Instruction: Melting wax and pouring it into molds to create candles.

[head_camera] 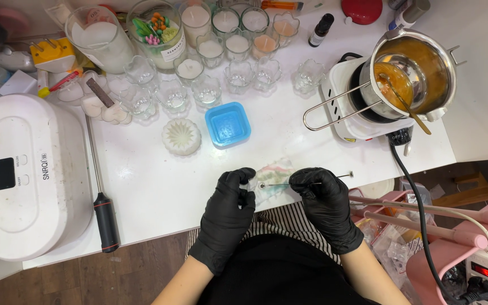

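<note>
A small clear mould, streaked pink and green inside, sits at the near edge of the white worktop, pinched between two black-gloved hands. The left hand has its fingers closed on the mould's left side, steadying it. The right hand has its fingers pinched narrow on a thin metal pin that lies across the mould, one end at a small hole near the left thumb, the other poking out to the right. It looks like the wick-hole stage: the pin is being worked through the piece. The next move would seem to call for a straight, gentle push while the left hand keeps the mould from sliding.

Just beyond sit a blue square mould and a white ribbed round one. Behind them stand rows of empty glass cups, and further back some filled with white or peach wax. A tall jar with coloured shapes inside carries a white rectangular label on its front. To the right, a steel pot of amber liquid rests on a white hotplate. On the left sits a big white rounded machine with a small dark screen, and beside it a black-handled tool.
</note>
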